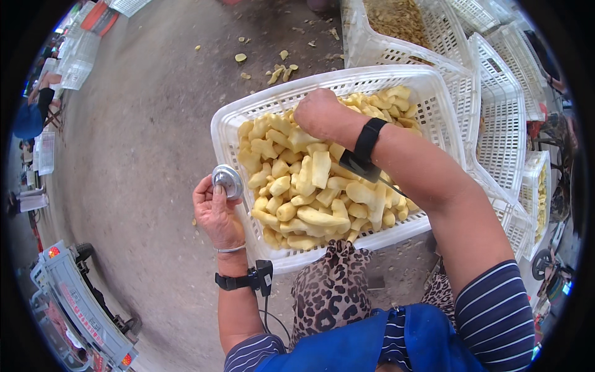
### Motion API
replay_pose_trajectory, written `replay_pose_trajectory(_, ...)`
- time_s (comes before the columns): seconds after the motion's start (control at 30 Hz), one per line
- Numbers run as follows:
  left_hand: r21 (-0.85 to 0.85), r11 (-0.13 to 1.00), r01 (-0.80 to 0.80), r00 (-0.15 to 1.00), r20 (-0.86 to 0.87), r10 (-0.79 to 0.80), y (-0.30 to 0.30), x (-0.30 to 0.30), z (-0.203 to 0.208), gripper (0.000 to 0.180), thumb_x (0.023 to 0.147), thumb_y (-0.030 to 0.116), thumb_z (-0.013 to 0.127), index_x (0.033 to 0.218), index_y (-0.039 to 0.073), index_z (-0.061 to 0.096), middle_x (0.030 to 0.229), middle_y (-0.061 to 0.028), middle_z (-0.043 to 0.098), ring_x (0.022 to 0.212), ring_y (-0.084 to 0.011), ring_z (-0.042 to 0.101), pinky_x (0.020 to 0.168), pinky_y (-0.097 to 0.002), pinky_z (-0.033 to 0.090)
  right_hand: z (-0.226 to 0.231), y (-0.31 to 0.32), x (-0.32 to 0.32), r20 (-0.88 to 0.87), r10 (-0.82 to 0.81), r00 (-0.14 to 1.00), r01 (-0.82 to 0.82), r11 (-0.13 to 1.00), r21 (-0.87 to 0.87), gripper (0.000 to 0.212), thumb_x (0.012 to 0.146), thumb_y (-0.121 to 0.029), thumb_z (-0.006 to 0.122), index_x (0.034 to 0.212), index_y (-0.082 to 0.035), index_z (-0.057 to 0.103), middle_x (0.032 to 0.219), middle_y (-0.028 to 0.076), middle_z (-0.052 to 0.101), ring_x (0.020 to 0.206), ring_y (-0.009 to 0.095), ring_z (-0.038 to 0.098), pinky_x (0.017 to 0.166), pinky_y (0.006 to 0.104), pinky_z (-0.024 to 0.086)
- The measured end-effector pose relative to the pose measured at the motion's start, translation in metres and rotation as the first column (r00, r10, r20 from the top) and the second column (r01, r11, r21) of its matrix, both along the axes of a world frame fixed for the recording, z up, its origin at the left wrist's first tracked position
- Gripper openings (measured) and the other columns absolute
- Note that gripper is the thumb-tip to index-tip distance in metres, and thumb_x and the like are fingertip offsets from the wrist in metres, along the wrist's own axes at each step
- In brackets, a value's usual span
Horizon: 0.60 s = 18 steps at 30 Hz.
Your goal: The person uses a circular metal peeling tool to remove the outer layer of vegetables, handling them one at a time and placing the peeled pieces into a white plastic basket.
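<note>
A white plastic basket [223,121] in front of me is heaped with pale yellow, knobbly peeled roots [313,217] that look like ginger. Beside the basket's left edge, my left hand [215,211] is closed on a round, shiny silver metal disc [228,181], thumb pressed against it. My right hand [319,113] reaches over the far part of the heap, wrist bent. Only its back shows; the fingers are hidden, so I cannot see whether they grip a root. Black straps with small black devices circle both my wrists.
More white crates [499,118] stand stacked to the right, one with brownish scraps [396,22]. Peel bits [285,71] lie on the concrete floor beyond the basket. A grey cart-like vehicle [80,310] stands at lower left. Another person [34,115] sits far left.
</note>
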<state>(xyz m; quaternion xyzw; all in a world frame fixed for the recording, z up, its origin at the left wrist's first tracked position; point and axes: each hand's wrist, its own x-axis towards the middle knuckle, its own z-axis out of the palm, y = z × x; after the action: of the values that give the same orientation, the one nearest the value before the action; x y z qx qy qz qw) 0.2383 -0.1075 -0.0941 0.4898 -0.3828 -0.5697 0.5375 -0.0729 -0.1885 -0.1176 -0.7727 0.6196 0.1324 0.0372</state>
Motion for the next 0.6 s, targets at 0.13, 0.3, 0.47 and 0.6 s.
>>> replay_pose_trajectory(0.13,-0.008,1.0,-0.006,1.0,0.011,0.006,0.001,-0.002,0.002,0.028,0.103,0.005,0.064,0.131,0.003,0.058,0.113,-0.004,0.066,0.095,-0.0107,0.067,0.072,-0.0254,0.06,0.001,0.013,-0.006,0.087,0.047,0.995,-0.035,0.99,-0.136,0.013,0.084,-0.016,0.07,0.088,-0.006,0.077,0.096,0.013,0.078,0.086,0.028,0.077,0.071,0.0418,0.061)
replay_pose_trajectory(0.3,-0.012,1.0,0.01,1.0,0.003,-0.01,0.0,-0.008,0.002,0.028,0.103,0.006,0.065,0.13,0.002,0.059,0.112,-0.004,0.066,0.095,-0.0107,0.067,0.071,-0.0245,0.06,-0.011,0.016,-0.011,0.11,-0.035,0.993,0.051,0.988,-0.145,0.018,0.088,-0.013,0.064,0.102,-0.004,0.071,0.092,0.014,0.078,0.085,0.031,0.077,0.073,0.0431,0.061)
replay_pose_trajectory(0.47,-0.019,1.0,-0.005,1.0,0.002,0.005,0.0,-0.006,0.001,0.027,0.103,0.006,0.066,0.129,0.002,0.059,0.111,-0.004,0.067,0.094,-0.0104,0.067,0.07,-0.0241,0.061,-0.004,0.019,0.006,0.142,-0.154,0.978,0.168,0.981,-0.096,0.021,0.096,-0.012,0.058,0.11,-0.009,0.073,0.106,0.012,0.079,0.099,0.029,0.077,0.081,0.0401,0.061)
replay_pose_trajectory(0.6,-0.032,0.999,0.007,1.0,-0.009,-0.007,-0.001,-0.006,0.001,0.026,0.102,0.006,0.066,0.128,0.003,0.06,0.11,-0.0037,0.067,0.093,-0.0101,0.067,0.07,-0.0243,0.061,-0.013,0.017,-0.005,0.313,-0.215,0.925,0.25,0.965,-0.075,0.024,0.095,-0.011,0.058,0.117,-0.004,0.065,0.098,0.019,0.077,0.097,0.035,0.076,0.083,0.0446,0.059)
